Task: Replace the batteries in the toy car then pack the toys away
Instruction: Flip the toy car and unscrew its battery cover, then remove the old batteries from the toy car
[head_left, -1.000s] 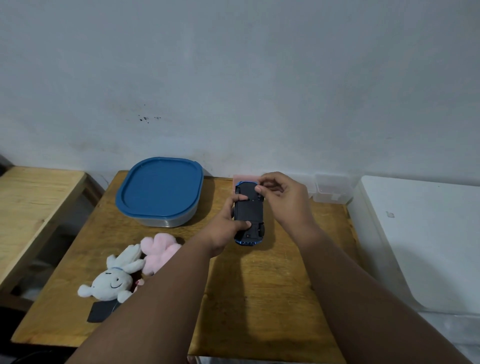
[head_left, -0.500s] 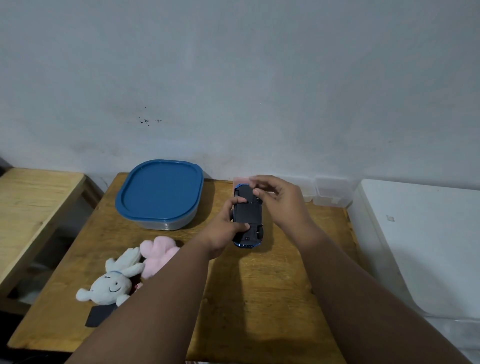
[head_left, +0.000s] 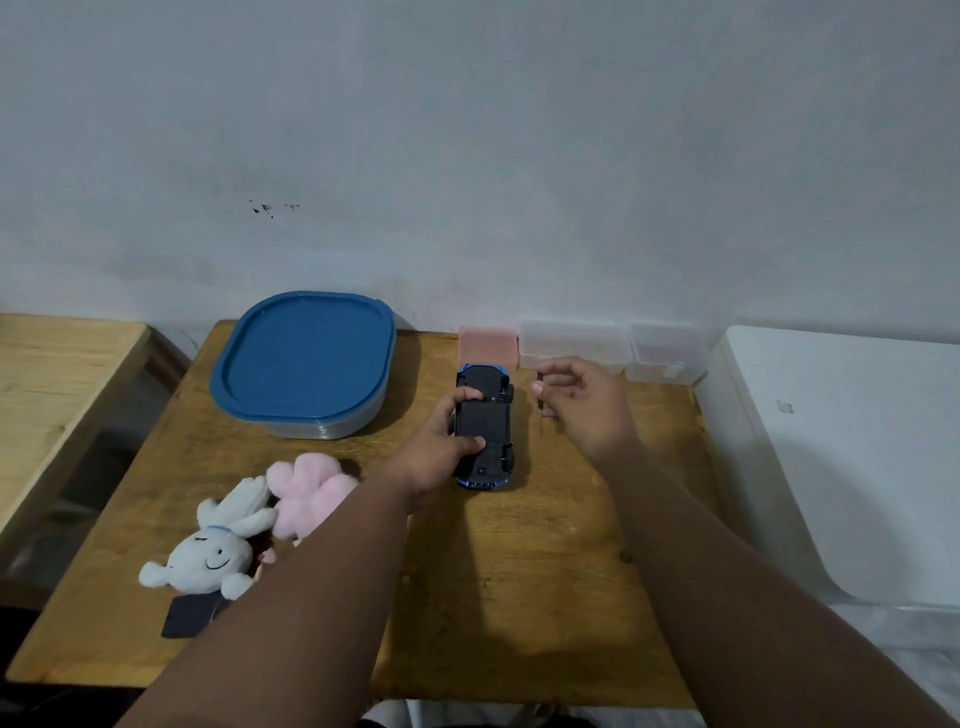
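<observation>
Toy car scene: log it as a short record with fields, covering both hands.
toy car: blue toy car, upside down on the wooden table
left hand: left hand grips the car's side
right hand: right hand beside the car, pinching a thin dark tool, probably a screwdriver
container: blue-lidded container, closed
plush toys: white plush and pink plush, still out
</observation>
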